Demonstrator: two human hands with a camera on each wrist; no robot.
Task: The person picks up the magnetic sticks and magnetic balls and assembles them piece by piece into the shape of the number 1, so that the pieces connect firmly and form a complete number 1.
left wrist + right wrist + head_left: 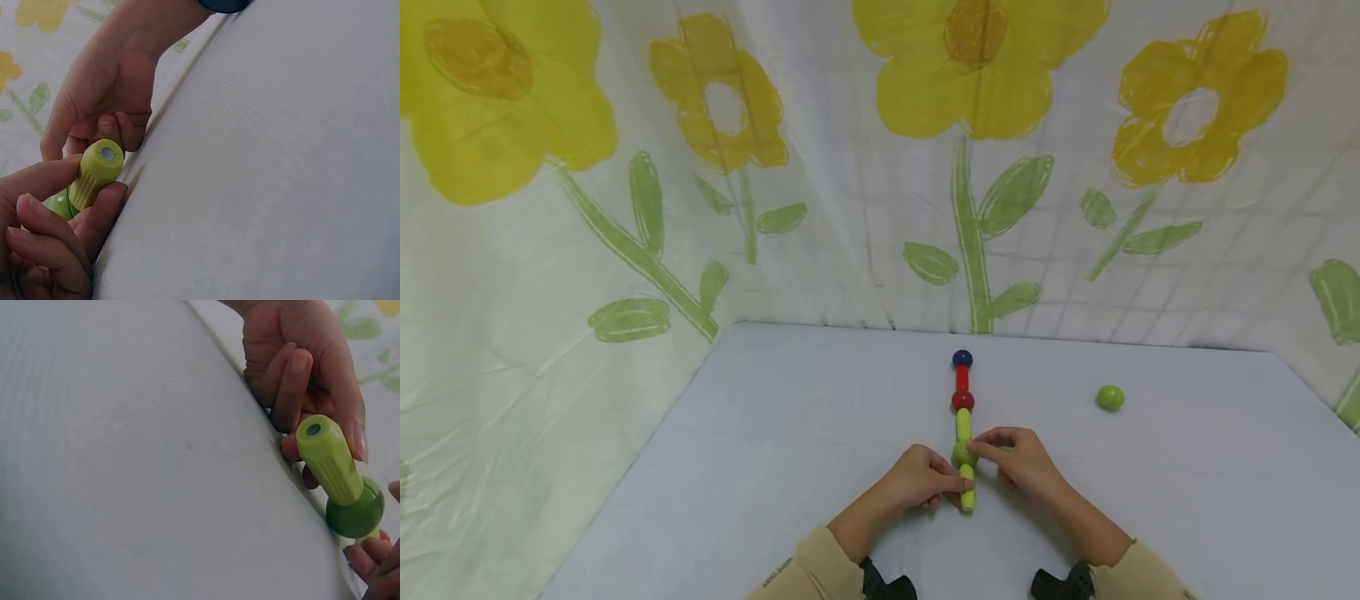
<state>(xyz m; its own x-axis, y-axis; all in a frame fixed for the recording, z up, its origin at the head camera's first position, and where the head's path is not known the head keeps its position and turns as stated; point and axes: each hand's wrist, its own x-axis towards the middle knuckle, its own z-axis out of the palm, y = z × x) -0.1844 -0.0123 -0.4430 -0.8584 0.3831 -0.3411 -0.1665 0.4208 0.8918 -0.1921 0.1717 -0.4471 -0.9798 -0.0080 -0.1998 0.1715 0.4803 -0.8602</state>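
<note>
A straight chain of magnetic rods and balls lies on the white table, pointing away from me in the head view. From its far end come a dark blue ball, a red rod, a red ball, a yellow-green rod and a green ball. Nearest me is another yellow-green rod, its ribbed side and grey end disc showing in both wrist views. My left hand pinches this near rod between thumb and finger. My right hand pinches the green ball from the right.
A loose light green ball sits on the white tabletop, right of the chain's far half. Behind the table hangs a white curtain with painted yellow flowers. Dark wrist straps show at both sleeves.
</note>
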